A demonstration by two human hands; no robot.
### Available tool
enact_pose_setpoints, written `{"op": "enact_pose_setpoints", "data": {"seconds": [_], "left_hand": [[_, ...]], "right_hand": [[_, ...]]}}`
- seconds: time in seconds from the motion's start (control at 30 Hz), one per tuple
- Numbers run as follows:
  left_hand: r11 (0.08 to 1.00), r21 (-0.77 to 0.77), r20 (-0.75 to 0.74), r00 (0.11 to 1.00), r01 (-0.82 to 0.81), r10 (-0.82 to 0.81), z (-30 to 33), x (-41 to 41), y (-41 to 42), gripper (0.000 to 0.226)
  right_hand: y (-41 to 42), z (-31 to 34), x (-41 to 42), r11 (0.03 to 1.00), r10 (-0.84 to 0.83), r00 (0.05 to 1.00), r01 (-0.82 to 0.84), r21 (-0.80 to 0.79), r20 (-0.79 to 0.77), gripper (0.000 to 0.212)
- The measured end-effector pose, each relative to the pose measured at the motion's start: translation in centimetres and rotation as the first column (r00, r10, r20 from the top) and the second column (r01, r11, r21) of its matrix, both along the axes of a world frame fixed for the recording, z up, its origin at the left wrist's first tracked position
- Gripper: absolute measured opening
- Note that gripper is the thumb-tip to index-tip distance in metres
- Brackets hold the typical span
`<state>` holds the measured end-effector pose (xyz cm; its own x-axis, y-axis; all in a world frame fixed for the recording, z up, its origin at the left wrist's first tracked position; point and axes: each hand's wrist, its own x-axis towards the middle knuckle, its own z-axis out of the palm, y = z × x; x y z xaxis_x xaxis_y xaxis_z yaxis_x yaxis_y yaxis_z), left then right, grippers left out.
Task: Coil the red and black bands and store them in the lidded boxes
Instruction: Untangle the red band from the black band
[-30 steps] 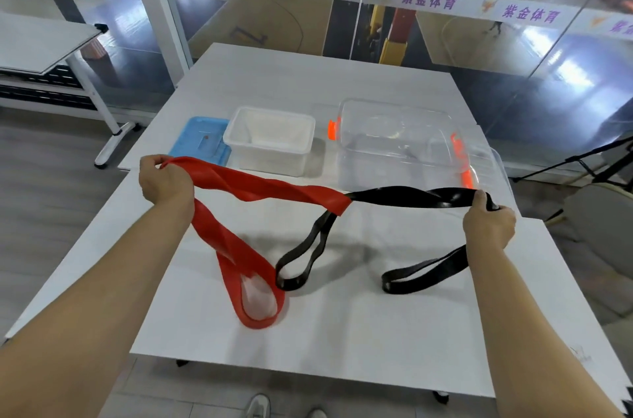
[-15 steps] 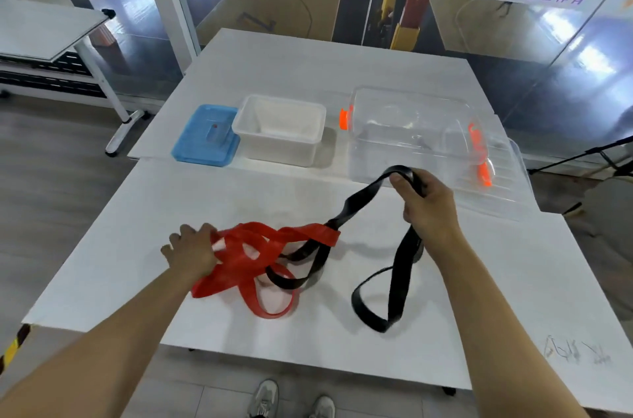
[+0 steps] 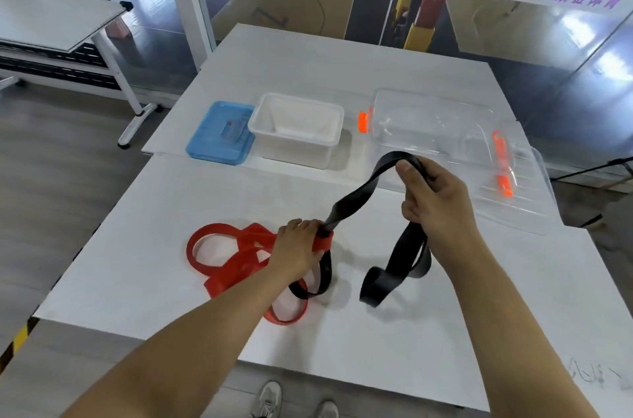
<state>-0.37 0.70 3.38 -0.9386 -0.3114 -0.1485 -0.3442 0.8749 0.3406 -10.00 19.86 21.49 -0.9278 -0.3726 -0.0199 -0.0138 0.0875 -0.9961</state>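
Bare tabletop [image 3: 445, 332] right of bands [image 3: 394, 267]

Both forearms bare, reaching fwd from the bottom edge. Left hand [image 3: 297, 248] low, down near the table, back of hand up, knuckles twd the far side, fingers curled over and gripping where the red band [image 3: 239, 260] meets the black band [image 3: 352, 198]. Left wrist about straight, forearm running diagonally in from bottom left. Right hand [image 3: 433, 195] higher and further fwd, raised off the table, fist closed round the black band, thumb [image 3: 409, 169] on top pointing up-left. Right forearm comes in steeply from bottom right. Hands near each other, not touching.
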Motion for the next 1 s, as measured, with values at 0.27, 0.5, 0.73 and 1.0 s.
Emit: {"op": "enact_pose_setpoints", "data": {"seconds": [0.27, 0.5, 0.73, 1.0], "left_hand": [[0.991, -0.014, -0.049, 0.990, -0.133, 0.132, -2.2, 0.8, -0.3, 0.032], [0.993, -0.003, -0.043, 0.992, -0.121, 0.120, -1.8, 1.7, -1.1, 0.049], [0.984, -0.132, -0.209, 0.967, 0.118, -0.145, -2.6, 3.6, 0.9, 0.031], [0.988, -0.089, -0.217, 0.966, 0.123, -0.140, -3.5, 4.3, 2.4, 0.026]], "right_hand": [[2.6, 1.3, -1.2, 0.946, -0.220, 0.975, 0.223, -0.237, 0.038, 0.020], [2.6, 2.0, -1.3, 0.846, -0.395, 0.917, 0.389, -0.364, 0.061, 0.027], [1.9, 3.5, -1.9, 0.920, -0.244, 0.969, 0.245, -0.306, 0.041, 0.023], [1.9, 6.8, -1.6, 0.899, -0.171, 0.985, 0.148, -0.413, -0.020, 0.022]]}}
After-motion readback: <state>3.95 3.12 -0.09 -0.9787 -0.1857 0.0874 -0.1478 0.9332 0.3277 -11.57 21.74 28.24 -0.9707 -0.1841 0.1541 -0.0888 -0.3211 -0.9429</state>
